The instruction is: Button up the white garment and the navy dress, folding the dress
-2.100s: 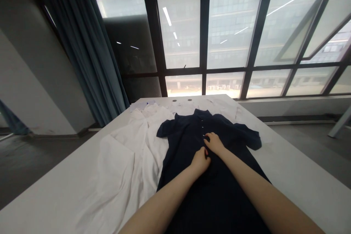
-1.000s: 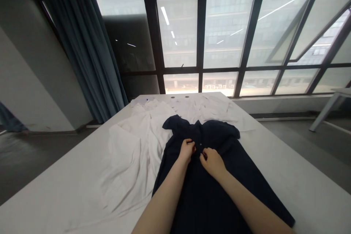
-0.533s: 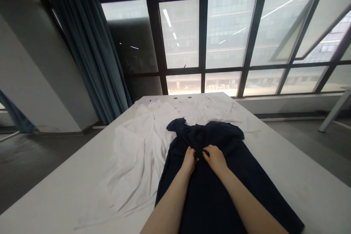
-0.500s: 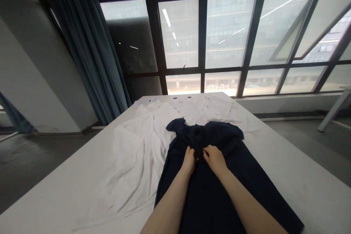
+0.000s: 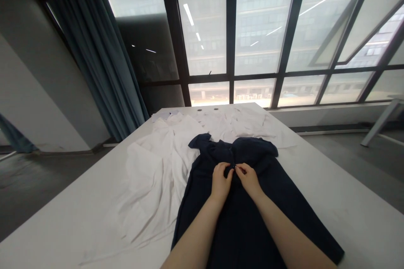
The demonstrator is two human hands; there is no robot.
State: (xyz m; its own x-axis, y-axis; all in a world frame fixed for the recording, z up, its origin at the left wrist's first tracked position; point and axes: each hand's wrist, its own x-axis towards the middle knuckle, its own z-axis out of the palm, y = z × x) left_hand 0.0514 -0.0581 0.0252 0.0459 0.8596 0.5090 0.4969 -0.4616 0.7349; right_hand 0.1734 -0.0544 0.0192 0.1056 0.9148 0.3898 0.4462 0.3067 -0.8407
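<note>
A dark navy garment (image 5: 243, 218) lies spread on the white table, its outline like a short-sleeved dress widening towards me. My left hand (image 5: 222, 177) is closed in a pinch on the cloth at the middle of its upper front. Close beside it, my right hand (image 5: 249, 178) pinches the same spot, the fingertips of both hands almost meeting. The small detail between the fingertips is too tiny to make out. A white, wrinkled garment (image 5: 151, 185) lies to the left, partly under the navy one's edge.
More white cloth (image 5: 249, 122) lies behind the navy garment on the white table (image 5: 318, 185). Two dark round spots (image 5: 216, 109) mark the table's far end. Beyond stand large windows (image 5: 255, 29), with a blue-grey curtain (image 5: 104, 67) at left and a metal leg (image 5: 380, 122) at right.
My hands have moved slightly up and drawn together, the left one turning inward. The bunched cloth at the upper front now lies flatter and more open. The view has shifted slightly.
</note>
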